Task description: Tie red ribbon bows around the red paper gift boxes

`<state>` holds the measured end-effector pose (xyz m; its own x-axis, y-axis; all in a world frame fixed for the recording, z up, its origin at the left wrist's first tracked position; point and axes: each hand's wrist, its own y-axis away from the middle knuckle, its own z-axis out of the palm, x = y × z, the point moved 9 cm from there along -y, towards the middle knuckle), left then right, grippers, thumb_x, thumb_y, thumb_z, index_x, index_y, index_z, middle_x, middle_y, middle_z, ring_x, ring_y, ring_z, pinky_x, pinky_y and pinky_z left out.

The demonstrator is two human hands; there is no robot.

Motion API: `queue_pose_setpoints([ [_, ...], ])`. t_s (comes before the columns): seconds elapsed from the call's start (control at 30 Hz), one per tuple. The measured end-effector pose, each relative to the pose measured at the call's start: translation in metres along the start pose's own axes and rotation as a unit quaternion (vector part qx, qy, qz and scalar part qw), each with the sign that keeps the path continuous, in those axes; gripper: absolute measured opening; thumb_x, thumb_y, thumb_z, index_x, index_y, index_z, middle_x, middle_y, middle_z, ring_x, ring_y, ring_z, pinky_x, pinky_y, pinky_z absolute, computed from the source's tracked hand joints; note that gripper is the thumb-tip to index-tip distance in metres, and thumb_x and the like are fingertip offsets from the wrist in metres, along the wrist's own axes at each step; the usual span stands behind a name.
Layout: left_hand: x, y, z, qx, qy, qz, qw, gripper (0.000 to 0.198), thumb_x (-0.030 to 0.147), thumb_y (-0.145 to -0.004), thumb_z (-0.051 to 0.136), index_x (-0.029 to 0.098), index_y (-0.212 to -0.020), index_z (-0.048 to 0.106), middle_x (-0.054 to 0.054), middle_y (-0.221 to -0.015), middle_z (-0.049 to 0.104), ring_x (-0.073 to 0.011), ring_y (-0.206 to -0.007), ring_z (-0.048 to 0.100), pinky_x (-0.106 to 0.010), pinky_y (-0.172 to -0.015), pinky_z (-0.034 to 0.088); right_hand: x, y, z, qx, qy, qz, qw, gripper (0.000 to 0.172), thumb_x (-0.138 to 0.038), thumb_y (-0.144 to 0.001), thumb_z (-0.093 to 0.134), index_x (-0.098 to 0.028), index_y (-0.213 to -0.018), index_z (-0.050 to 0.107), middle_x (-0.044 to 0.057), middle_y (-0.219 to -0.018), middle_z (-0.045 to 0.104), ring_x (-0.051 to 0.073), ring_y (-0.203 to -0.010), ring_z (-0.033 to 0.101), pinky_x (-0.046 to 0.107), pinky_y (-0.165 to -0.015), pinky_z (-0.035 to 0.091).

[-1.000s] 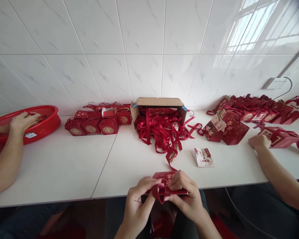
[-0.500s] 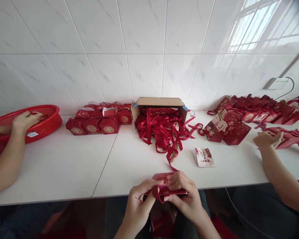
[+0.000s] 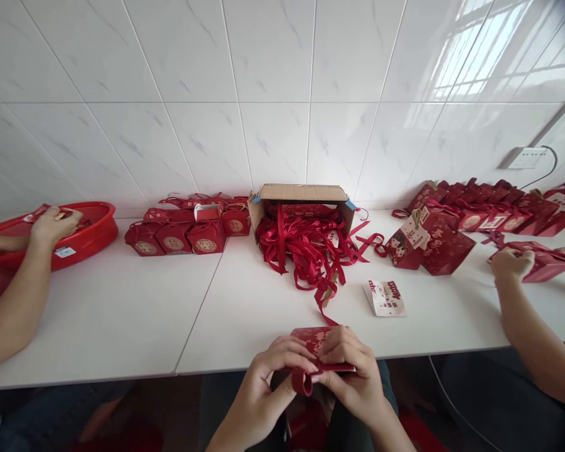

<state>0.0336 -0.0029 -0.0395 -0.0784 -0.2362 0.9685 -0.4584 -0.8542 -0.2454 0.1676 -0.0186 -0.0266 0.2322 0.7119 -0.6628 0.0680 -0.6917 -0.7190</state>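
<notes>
Both my hands are closed on a red gift box [image 3: 306, 336] at the table's front edge, its printed side partly covered by my fingers. My left hand [image 3: 275, 380] pinches a red ribbon [image 3: 302, 382], which curls in a loop toward me. From the other side, my right hand [image 3: 351, 367] grips the box edge, its thumb and fingertips close to the ribbon loop. A heap of red ribbons [image 3: 306, 245] spills from an open cardboard box [image 3: 301, 189] just beyond my hands.
Finished-looking red boxes [image 3: 174, 238] stand at the back left, and more red boxes [image 3: 489, 204] line the right. A printed card [image 3: 387, 298] lies on the white table [image 3: 122, 314]. Co-workers' hands work at a red basket [image 3: 89, 242] and a held red box [image 3: 546, 260].
My left fingers have shifted over the box, and the ribbon loop has turned rounder and slightly lower. The right-hand co-worker's hand has closed on their box; the left co-worker's hand has moved slightly.
</notes>
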Motion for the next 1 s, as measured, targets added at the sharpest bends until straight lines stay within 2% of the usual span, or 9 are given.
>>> queue_pose_setpoints([
  [0.13,0.01,0.002,-0.002,0.011,-0.05,0.046,0.998,0.013,0.028,-0.088,0.061,0.024,-0.093,0.073,-0.009,-0.104,0.066,-0.0262,-0.116,0.052,-0.041,-0.101,0.042,-0.007,-0.001,-0.003,0.004,0.005,-0.023,1.0,0.017,-0.032,-0.08,0.072,-0.021,-0.08,0.059,0.0,-0.068,0.06,0.015,-0.063,0.055,0.033,-0.064,0.042],
  [0.23,0.012,0.004,-0.001,0.013,-0.06,0.068,0.996,0.014,0.025,-0.088,0.06,0.025,-0.096,0.072,-0.008,-0.1,0.067,-0.0259,-0.114,0.054,-0.04,-0.098,0.044,-0.009,-0.002,-0.004,0.007,0.002,-0.032,0.999,0.016,-0.032,-0.081,0.071,-0.021,-0.081,0.059,0.001,-0.069,0.06,0.016,-0.064,0.056,0.034,-0.064,0.043],
  [0.33,0.013,0.006,0.002,-0.005,-0.08,0.074,0.994,0.016,0.022,-0.088,0.06,0.026,-0.1,0.07,-0.007,-0.097,0.067,-0.0238,-0.106,0.058,-0.038,-0.096,0.045,-0.008,-0.002,-0.004,0.004,-0.006,-0.028,1.0,0.015,-0.03,-0.08,0.071,-0.021,-0.084,0.06,0.001,-0.071,0.061,0.016,-0.065,0.056,0.033,-0.064,0.043],
  [0.43,0.009,0.008,0.0,0.003,-0.102,0.047,0.994,0.02,0.021,-0.088,0.059,0.024,-0.107,0.064,-0.008,-0.106,0.065,-0.0234,-0.107,0.058,-0.037,-0.096,0.045,-0.007,-0.001,-0.003,0.001,-0.008,-0.022,1.0,0.015,-0.028,-0.08,0.072,-0.021,-0.085,0.06,0.002,-0.073,0.062,0.016,-0.067,0.057,0.033,-0.065,0.044],
  [0.6,0.011,0.009,0.0,-0.005,-0.108,0.063,0.992,0.011,0.02,-0.087,0.057,0.021,-0.098,0.061,-0.008,-0.098,0.065,-0.0245,-0.109,0.055,-0.038,-0.097,0.044,-0.007,-0.002,-0.003,0.0,0.003,-0.021,1.0,0.015,-0.031,-0.081,0.071,-0.021,-0.086,0.061,0.001,-0.073,0.063,0.016,-0.067,0.057,0.033,-0.065,0.043],
  [0.77,0.012,0.006,0.0,-0.012,-0.121,0.063,0.991,0.008,0.021,-0.086,0.058,0.02,-0.094,0.061,-0.01,-0.097,0.063,-0.0264,-0.111,0.052,-0.04,-0.099,0.042,-0.006,-0.004,0.002,-0.019,-0.005,-0.005,1.0,0.026,-0.034,-0.081,0.071,-0.024,-0.104,0.066,0.004,-0.083,0.069,0.018,-0.074,0.062,0.035,-0.069,0.047],
  [0.87,0.011,0.005,-0.001,-0.013,-0.108,0.064,0.992,0.006,0.021,-0.087,0.057,0.02,-0.091,0.061,-0.01,-0.095,0.062,-0.0258,-0.11,0.052,-0.038,-0.096,0.044,-0.008,-0.005,0.004,-0.028,-0.022,-0.012,0.999,0.02,-0.034,-0.083,0.069,-0.026,-0.101,0.07,0.003,-0.079,0.069,0.017,-0.07,0.061,0.034,-0.067,0.047],
  [1.0,0.009,0.005,-0.001,-0.013,-0.093,0.064,0.994,0.006,0.02,-0.087,0.056,0.02,-0.091,0.061,-0.01,-0.093,0.062,-0.025,-0.107,0.054,-0.038,-0.095,0.045,-0.002,-0.004,0.006,-0.022,-0.032,0.012,0.999,0.018,-0.035,-0.081,0.07,-0.025,-0.095,0.071,0.003,-0.076,0.067,0.017,-0.068,0.06,0.033,-0.065,0.047],
])
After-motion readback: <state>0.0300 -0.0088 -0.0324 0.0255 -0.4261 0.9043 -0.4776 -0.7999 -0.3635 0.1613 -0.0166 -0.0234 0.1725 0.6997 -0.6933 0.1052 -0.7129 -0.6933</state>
